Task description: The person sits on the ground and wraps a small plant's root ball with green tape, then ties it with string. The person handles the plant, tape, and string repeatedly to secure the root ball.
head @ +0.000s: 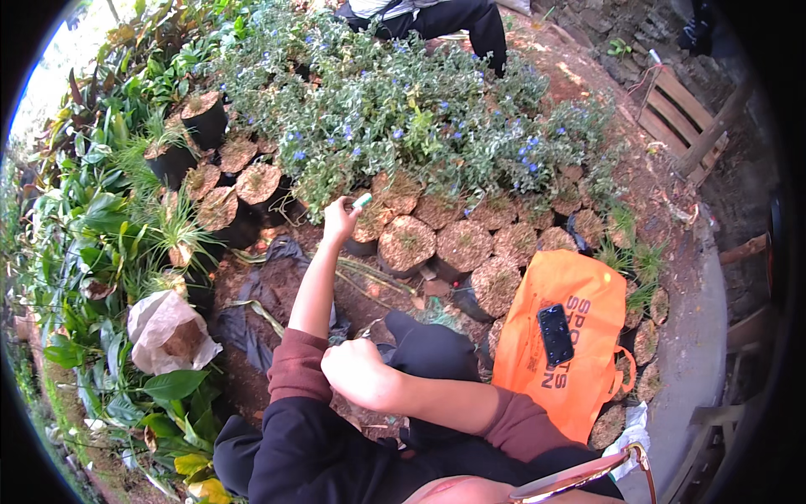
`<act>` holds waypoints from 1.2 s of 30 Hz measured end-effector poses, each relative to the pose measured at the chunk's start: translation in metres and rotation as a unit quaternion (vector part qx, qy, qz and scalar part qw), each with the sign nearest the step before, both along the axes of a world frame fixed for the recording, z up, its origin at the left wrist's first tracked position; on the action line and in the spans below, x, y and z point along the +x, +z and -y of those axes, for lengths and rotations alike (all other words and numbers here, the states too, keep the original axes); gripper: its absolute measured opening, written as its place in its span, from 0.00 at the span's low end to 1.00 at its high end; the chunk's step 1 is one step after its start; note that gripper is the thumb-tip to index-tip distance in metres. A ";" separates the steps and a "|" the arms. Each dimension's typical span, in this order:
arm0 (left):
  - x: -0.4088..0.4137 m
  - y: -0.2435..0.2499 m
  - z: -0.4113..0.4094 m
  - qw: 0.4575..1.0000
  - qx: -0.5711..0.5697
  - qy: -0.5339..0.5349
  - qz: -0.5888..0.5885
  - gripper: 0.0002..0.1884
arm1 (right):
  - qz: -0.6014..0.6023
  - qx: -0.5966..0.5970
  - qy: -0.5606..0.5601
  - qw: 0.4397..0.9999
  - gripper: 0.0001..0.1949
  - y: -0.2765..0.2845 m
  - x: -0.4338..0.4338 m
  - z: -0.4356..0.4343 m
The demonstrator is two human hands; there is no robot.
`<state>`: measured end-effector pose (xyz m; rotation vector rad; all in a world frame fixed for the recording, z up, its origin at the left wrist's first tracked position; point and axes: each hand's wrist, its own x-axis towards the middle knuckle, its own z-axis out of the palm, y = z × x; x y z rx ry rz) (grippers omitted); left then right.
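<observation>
My left hand (340, 220) reaches forward at the front row of potted plants, its fingers closed around a small green-and-white cylinder (363, 201). Just beyond it is a pot with a chip-covered top (371, 222). My right arm crosses my body, and my right hand (356, 372) is bent in beside my left sleeve (301, 368). Its fingertips are hidden, so whether it holds anything does not show. Below the pots, my dark-clad knee (434, 349) rises in front of me.
Blue-flowered bushes (403, 120) spread beyond the pots, and a seated person (434, 22) is behind them. At right, a phone (556, 335) lies on an orange bag (529, 378) bearing writing. Leafy plants and an open paper bag (151, 327) stand at left. A wooden pallet (683, 110) leans far right.
</observation>
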<state>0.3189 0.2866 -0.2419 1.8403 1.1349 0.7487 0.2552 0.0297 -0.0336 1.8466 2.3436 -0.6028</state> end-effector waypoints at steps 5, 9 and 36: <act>0.009 -0.027 -0.019 0.995 -0.021 -0.095 0.009 0.20 | 0.023 0.026 -0.039 0.999 0.05 -0.020 0.018 -0.010; -0.031 0.002 -0.042 0.996 0.009 -0.089 0.020 0.21 | -0.005 -0.003 -0.032 0.999 0.05 -0.007 0.010 -0.013; -0.240 0.212 0.307 0.969 -0.099 0.030 0.223 0.13 | -0.609 -0.182 0.118 0.763 0.23 0.032 0.013 0.013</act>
